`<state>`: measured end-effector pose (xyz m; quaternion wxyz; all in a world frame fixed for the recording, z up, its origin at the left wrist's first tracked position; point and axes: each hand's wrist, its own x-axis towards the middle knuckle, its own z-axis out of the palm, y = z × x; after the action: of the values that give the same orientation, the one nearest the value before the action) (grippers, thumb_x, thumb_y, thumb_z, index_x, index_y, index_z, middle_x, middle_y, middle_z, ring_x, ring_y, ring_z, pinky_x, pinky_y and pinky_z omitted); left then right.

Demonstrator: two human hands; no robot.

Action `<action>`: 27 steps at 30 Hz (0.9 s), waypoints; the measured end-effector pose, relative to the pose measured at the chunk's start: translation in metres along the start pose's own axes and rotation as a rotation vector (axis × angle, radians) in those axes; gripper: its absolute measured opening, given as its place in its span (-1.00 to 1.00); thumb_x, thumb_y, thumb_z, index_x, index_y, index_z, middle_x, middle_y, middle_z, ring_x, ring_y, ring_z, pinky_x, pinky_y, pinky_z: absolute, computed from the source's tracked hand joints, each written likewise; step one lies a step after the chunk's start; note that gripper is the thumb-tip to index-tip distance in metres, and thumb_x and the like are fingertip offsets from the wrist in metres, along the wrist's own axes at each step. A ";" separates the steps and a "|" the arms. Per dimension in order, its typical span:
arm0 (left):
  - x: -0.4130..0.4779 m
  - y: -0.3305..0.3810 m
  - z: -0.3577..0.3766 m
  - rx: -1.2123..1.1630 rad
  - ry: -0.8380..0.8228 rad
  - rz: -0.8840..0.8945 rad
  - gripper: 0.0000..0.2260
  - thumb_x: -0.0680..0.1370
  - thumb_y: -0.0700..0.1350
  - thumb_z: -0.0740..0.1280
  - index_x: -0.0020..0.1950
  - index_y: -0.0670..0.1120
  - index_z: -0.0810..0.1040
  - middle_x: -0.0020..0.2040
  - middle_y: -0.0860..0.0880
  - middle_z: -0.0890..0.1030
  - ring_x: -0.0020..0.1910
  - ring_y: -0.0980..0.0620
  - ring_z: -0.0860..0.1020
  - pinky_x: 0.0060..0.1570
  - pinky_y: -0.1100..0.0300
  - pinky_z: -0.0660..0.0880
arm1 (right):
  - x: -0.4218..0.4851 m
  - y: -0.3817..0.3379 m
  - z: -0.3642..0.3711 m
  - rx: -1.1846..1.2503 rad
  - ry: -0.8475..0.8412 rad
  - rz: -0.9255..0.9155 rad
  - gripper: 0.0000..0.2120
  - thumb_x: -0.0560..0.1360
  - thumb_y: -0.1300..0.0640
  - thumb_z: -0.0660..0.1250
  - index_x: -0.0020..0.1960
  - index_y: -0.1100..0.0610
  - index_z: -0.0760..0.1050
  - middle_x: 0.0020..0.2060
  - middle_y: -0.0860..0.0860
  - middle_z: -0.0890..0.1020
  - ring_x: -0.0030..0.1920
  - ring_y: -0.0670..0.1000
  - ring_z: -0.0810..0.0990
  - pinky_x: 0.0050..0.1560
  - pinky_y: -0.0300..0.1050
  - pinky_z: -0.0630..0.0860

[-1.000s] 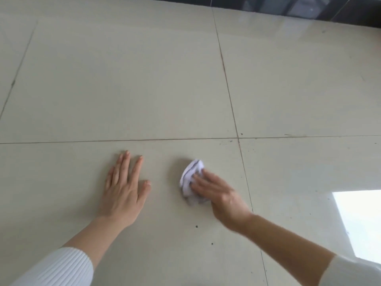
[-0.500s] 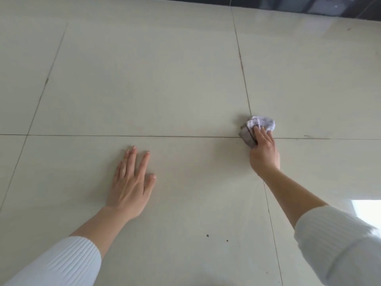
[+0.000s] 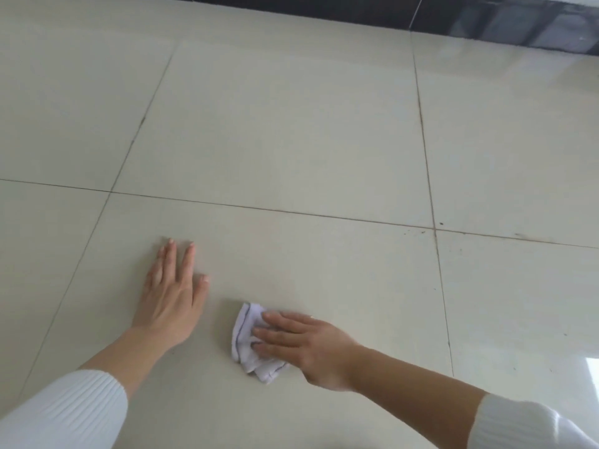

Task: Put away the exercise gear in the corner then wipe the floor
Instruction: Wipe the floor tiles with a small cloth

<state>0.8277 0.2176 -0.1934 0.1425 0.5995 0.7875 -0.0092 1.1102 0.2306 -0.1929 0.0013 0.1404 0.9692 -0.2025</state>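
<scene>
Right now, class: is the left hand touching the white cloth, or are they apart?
Apart. The head view shows bare floor tile between the left hand, flat on the floor, and the white cloth under the right hand.

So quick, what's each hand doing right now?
Left hand: open, flat on the floor, holding nothing.
Right hand: open, pressing the cloth down.

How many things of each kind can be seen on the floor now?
Hands: 2, left hand flat on the floor, right hand pressing the cloth
Cloths: 1, white cloth
Total: 3
</scene>
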 end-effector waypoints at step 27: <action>0.037 -0.035 0.000 -0.063 0.095 -0.114 -0.31 0.51 0.24 -0.20 0.57 -0.09 -0.01 0.55 -0.28 -0.04 0.53 -0.22 -0.08 0.48 -0.11 -0.06 | 0.053 0.065 -0.028 -0.026 0.105 0.139 -0.47 0.43 0.31 0.08 0.37 0.17 0.45 0.38 0.06 0.45 0.42 0.10 0.35 0.42 -0.07 0.25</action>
<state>0.7860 0.2424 -0.2071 0.1227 0.5486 0.8262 0.0359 1.0787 0.3131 -0.1955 -0.0338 0.2179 0.9584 -0.1814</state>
